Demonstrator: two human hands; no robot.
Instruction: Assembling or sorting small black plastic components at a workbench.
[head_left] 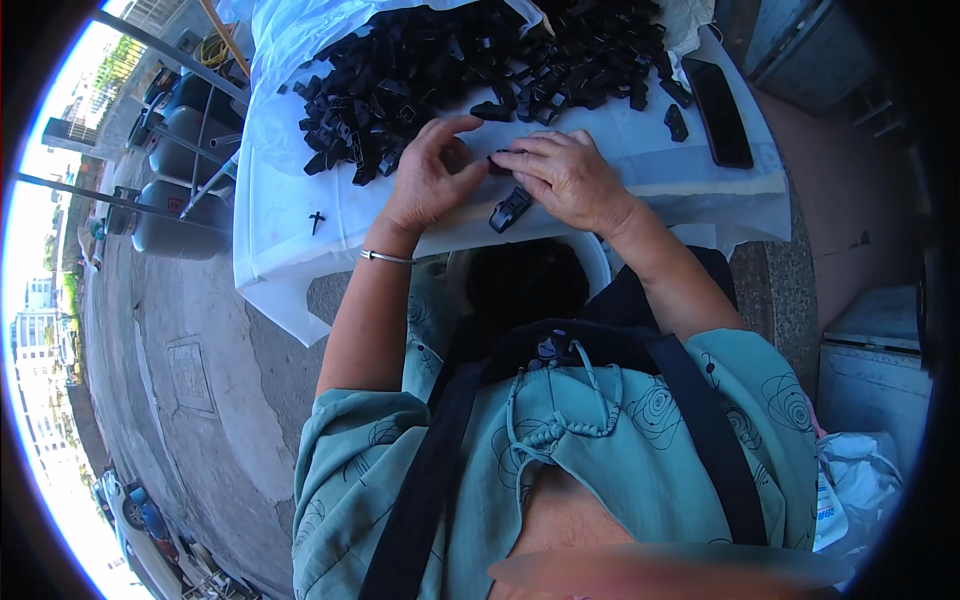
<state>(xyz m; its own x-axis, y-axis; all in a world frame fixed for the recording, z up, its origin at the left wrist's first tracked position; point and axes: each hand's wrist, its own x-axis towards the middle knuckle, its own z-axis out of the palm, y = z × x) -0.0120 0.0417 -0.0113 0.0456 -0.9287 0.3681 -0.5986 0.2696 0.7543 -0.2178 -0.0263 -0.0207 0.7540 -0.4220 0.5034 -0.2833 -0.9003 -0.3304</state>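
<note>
My hands (432, 178) (565, 178) at the table edge (300, 270), heap (480, 60) behind.
Both pinch a small black clip (497, 160); another buckle (509, 210) lies diagonally near the edge.

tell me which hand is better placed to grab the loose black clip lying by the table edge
Right, probably. The right hand sits just above the black clip, nearly touching it; the left hand is further off, fingers curled toward the right hand.

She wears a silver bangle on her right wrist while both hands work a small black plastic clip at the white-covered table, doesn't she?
Not quite: the head view shows the silver bangle on the left wrist, not the right. The rest holds: left hand and right hand work a small black plastic clip at the white-covered table.
</note>
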